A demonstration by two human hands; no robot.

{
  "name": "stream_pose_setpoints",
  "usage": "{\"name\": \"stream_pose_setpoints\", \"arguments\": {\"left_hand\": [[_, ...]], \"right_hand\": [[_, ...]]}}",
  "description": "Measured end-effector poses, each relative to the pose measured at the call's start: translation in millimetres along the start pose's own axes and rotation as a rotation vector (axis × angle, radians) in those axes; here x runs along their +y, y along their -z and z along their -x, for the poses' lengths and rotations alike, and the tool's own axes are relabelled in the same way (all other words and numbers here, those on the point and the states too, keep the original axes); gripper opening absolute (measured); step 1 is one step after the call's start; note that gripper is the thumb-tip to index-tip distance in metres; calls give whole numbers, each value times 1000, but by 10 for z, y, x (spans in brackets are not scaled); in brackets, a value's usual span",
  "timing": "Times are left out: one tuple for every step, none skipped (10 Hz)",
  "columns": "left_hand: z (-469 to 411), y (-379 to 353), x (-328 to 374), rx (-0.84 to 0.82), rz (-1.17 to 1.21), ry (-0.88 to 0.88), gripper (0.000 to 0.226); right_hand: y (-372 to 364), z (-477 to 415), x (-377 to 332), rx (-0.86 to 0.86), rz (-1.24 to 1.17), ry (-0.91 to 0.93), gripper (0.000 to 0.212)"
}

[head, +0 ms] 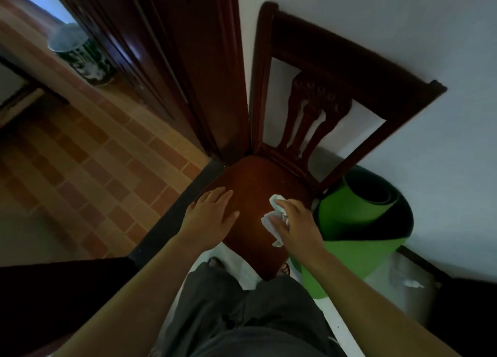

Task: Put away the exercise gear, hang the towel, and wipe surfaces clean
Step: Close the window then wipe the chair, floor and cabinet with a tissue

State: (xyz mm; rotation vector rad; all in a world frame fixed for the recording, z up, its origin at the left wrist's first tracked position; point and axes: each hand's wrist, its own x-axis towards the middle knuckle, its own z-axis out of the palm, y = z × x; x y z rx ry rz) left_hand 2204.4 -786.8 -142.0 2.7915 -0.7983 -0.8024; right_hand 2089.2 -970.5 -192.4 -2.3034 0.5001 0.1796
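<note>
Wiping was the step in hand, I judged: my right hand [294, 222] had its grip closed on a crumpled white cloth [273, 222], pressed onto the chair seat [252, 184] toward its right side. My left hand [212, 214] lay flat on the seat's left edge, fingers spread and holding nothing, steadying the chair [336, 68]. Just right of the seat, touching the chair's frame as far as I could tell, stood the rolled green exercise mat [360, 214], leaning in the corner against the white wall [430, 33]; it looked put away already.

Trouble could have come from the mat: a wide stroke toward the seat's right edge might have knocked my wrist into the roll and tipped it or let its loose outer flap unwind across the floor. The cloth was bunched small, so it could have slipped out from under my palm, or left streaks where only a corner touched the wood. Pushing hard without the left hand's bracing might have scraped the chair against the door frame [204, 74] to its left.

Light was dim, so dust on the seat was impossible to judge. My trousers [242, 316] hid the seat's front edge and the chair legs. No towel showed anywhere. A small white scrap [411, 282] lay on the floor to the right of the mat, too blurred to identify, and a dark patterned pot [80, 52] far left of the chair was cut by glare.
</note>
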Motion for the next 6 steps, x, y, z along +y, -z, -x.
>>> {"name": "stream_pose_setpoints", "arguments": {"left_hand": [[-278, 99, -15, -52, -30, -54, 61], [-602, 204, -54, -84, -67, -133, 61], [-884, 337, -114, -134, -116, -198, 62], [-1104, 491, -203, -173, -170, -243, 62], [-1327, 588, -306, -176, -219, -286, 62], [-1466, 644, -387, -183, -246, -323, 62]], "right_hand": [[-7, -158, -14, 24, 14, -61, 47], [-29, -341, -66, 58, 20, -136, 45], [-79, -492, -146, 124, -36, -232, 41], [-151, -606, -259, 154, -58, -301, 41], [-201, -763, -357, 195, -71, -319, 41], [-263, -941, -450, 192, -113, -357, 44]]}}
